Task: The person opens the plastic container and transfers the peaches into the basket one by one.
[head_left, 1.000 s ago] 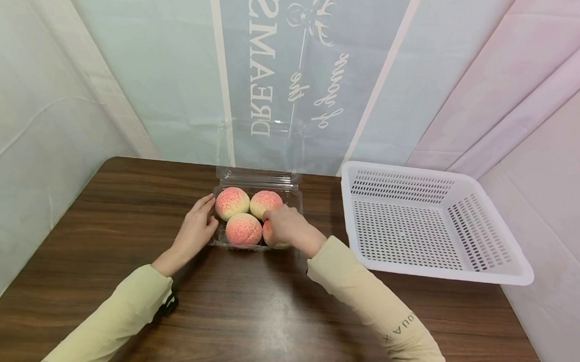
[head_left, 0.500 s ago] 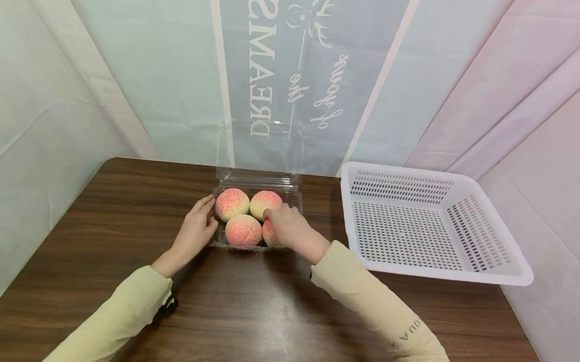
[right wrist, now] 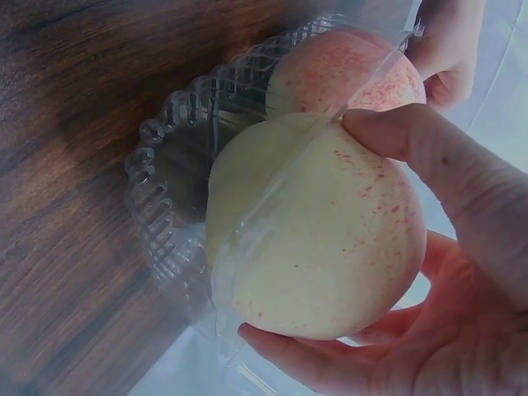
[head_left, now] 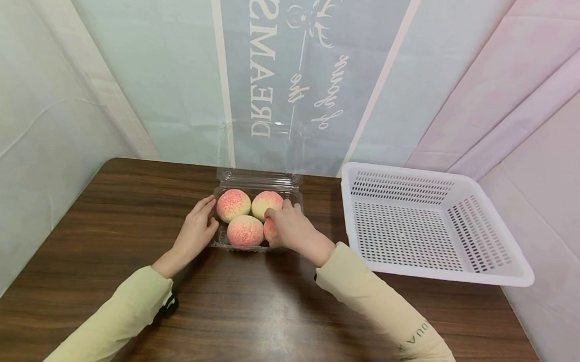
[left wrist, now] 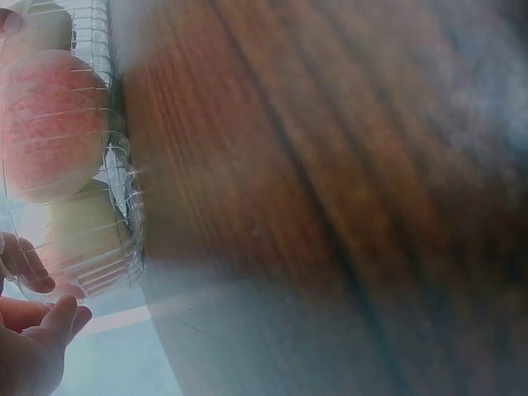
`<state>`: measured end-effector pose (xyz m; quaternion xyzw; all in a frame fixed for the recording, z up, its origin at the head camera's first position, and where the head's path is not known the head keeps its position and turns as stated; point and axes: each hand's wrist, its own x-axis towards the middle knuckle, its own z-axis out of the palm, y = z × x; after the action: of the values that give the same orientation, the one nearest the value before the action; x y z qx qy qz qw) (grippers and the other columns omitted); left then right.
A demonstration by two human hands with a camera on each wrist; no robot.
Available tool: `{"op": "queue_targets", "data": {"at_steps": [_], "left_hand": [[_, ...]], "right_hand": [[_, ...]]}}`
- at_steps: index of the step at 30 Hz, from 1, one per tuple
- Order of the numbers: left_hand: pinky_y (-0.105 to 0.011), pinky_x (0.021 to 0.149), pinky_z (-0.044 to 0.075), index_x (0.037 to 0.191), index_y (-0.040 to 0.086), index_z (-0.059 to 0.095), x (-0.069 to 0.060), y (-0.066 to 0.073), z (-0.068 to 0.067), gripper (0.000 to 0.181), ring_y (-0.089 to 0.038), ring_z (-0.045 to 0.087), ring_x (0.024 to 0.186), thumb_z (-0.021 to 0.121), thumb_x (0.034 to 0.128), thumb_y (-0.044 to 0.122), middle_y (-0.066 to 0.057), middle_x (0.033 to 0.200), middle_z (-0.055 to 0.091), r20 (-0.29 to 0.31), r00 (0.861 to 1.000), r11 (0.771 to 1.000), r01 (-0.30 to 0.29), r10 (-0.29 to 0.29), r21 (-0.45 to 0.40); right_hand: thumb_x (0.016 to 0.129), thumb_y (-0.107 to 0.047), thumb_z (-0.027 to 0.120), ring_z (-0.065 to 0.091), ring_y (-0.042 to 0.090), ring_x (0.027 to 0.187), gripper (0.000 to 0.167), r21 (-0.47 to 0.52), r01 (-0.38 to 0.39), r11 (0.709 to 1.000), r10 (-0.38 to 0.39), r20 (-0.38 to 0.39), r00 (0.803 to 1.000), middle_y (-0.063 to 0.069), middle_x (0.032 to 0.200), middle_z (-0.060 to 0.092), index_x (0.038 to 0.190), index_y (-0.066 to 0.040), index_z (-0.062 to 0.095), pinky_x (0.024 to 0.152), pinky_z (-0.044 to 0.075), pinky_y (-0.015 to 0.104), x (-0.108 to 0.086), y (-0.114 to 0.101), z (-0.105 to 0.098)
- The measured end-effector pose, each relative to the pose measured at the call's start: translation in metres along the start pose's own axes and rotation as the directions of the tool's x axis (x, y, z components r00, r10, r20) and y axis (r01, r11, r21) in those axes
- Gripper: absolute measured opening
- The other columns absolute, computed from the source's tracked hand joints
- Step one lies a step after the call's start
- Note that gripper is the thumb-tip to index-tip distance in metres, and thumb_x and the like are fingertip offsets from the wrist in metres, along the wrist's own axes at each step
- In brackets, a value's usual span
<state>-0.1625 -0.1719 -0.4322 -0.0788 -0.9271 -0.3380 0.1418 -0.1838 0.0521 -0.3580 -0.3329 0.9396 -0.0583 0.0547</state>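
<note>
A clear plastic clamshell box stands at the table's back edge with its lid raised. Several pink-and-cream peaches sit in it, among them a front-left peach and two rear ones, the left and right. My left hand holds the box's left side, thumb near the front corner; in the left wrist view that hand is partly cut off. My right hand grips the front-right peach, thumb on one side and fingers on the other, at the box's rim.
A white perforated plastic basket lies to the right on the brown wooden table, partly over its right edge. A printed cloth backdrop hangs behind the table, close to the raised lid.
My right wrist and forearm have shifted slightly to the right and down, with the fingers still around the peach. My left hand has kept its place beside the box.
</note>
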Motion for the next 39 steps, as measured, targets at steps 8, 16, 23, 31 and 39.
{"op": "queue_targets", "data": {"at_steps": [8, 16, 23, 31, 39], "left_hand": [[-0.041, 0.079, 0.05, 0.124, -0.018, 0.043, 0.0, 0.0, 0.0, 0.045, -0.035, 0.05, 0.11, 0.05, 0.0809, -0.008, -0.027, 0.133, 0.039, -0.001, 1.0, 1.0, -0.004, 0.004, -0.003], [-0.041, 0.078, 0.05, 0.124, -0.018, 0.043, 0.0, 0.001, 0.0, 0.045, -0.035, 0.051, 0.108, 0.051, 0.0811, -0.008, -0.027, 0.133, 0.039, 0.0, 1.0, 1.0, 0.002, -0.002, -0.001], [-0.042, 0.078, 0.05, 0.124, -0.018, 0.043, 0.0, 0.002, -0.001, 0.044, -0.036, 0.05, 0.109, 0.051, 0.0814, -0.008, -0.027, 0.133, 0.039, 0.002, 1.0, 1.0, 0.004, -0.004, -0.002], [-0.042, 0.077, 0.05, 0.125, -0.018, 0.043, 0.0, 0.001, 0.0, 0.045, -0.035, 0.05, 0.109, 0.051, 0.0814, -0.008, -0.028, 0.133, 0.039, 0.01, 1.0, 1.0, 0.009, -0.009, 0.002], [-0.042, 0.078, 0.05, 0.125, -0.018, 0.042, 0.0, 0.001, 0.0, 0.045, -0.036, 0.051, 0.109, 0.05, 0.0814, -0.008, -0.028, 0.133, 0.039, 0.006, 1.0, 1.0, 0.001, -0.001, -0.005]], "right_hand": [[0.068, -0.018, 0.075, 0.044, 0.027, 0.085, 0.042, 0.015, 0.026, 1.0, -0.025, -0.033, 0.999, 0.015, 0.096, 0.057, 0.108, -0.009, 0.063, 0.075, 0.037, 0.038, -0.003, 0.002, -0.001], [0.063, -0.016, 0.08, 0.046, 0.028, 0.089, 0.05, 0.072, 0.051, 0.996, -0.046, -0.075, 0.996, 0.013, 0.097, 0.059, 0.108, -0.006, 0.061, 0.079, 0.036, 0.04, -0.007, 0.003, -0.004], [0.063, -0.015, 0.08, 0.049, 0.028, 0.088, 0.047, 0.057, 0.089, 0.994, -0.08, -0.142, 0.987, 0.01, 0.094, 0.061, 0.105, -0.006, 0.061, 0.08, 0.038, 0.043, -0.009, 0.004, -0.006], [0.062, -0.015, 0.079, 0.048, 0.028, 0.088, 0.048, 0.06, 0.105, 0.993, -0.091, -0.207, 0.974, 0.011, 0.092, 0.06, 0.106, -0.005, 0.061, 0.086, 0.037, 0.045, -0.011, 0.005, -0.008], [0.065, -0.014, 0.076, 0.046, 0.028, 0.085, 0.045, 0.084, 0.118, 0.989, -0.09, -0.281, 0.955, 0.014, 0.091, 0.054, 0.106, -0.008, 0.059, 0.078, 0.04, 0.04, -0.013, 0.007, -0.012]]}}
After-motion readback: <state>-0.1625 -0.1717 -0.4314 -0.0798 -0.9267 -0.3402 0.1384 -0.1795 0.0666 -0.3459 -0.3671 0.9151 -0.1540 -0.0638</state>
